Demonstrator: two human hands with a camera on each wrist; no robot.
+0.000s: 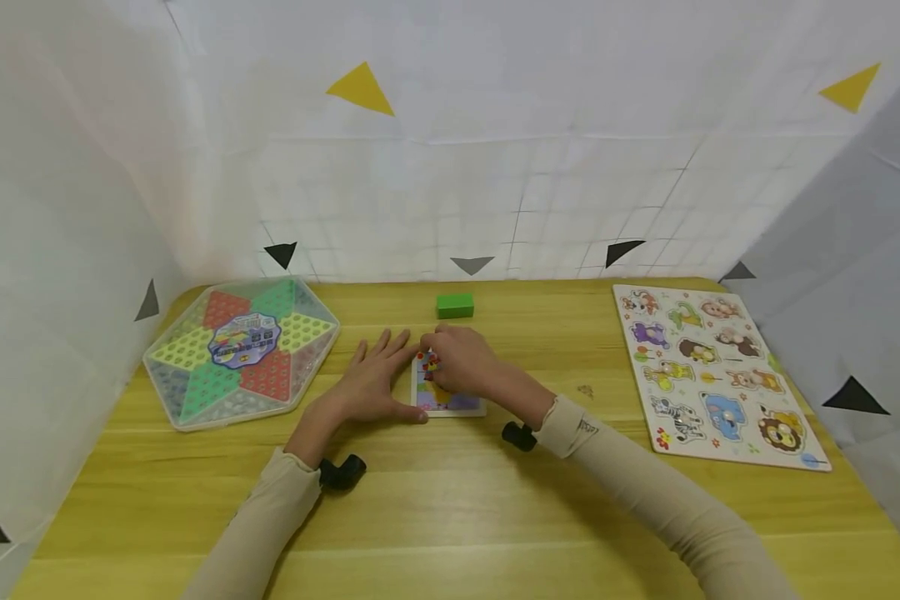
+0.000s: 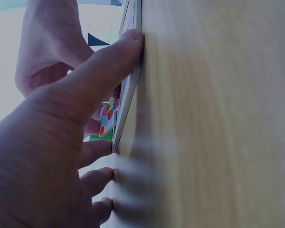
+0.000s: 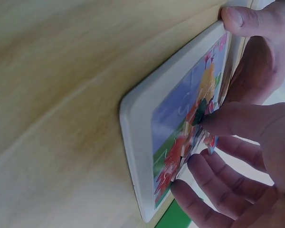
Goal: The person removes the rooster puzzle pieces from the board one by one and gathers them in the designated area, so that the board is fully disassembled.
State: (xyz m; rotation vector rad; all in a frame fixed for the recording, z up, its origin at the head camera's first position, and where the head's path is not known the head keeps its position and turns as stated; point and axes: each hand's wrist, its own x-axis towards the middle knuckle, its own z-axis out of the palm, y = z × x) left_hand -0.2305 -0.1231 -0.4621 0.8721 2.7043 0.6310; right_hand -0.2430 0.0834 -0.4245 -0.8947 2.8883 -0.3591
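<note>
A small white-framed picture puzzle lies flat on the table, with its coloured scene clear in the right wrist view. My left hand is spread at its left side, the thumb touching the frame's near edge and other fingertips on the table. Over the puzzle, my right hand pinches a small, tilted puzzle piece with red and yellow shapes. The right fingers partly hide this piece and the picture's upper right. Behind the hands stands a green block.
A hexagonal Chinese checkers board in clear plastic lies on the left. At right is an animal knob puzzle board. Dark curved objects sit by both wrists. White sheeting encloses the table's back and sides.
</note>
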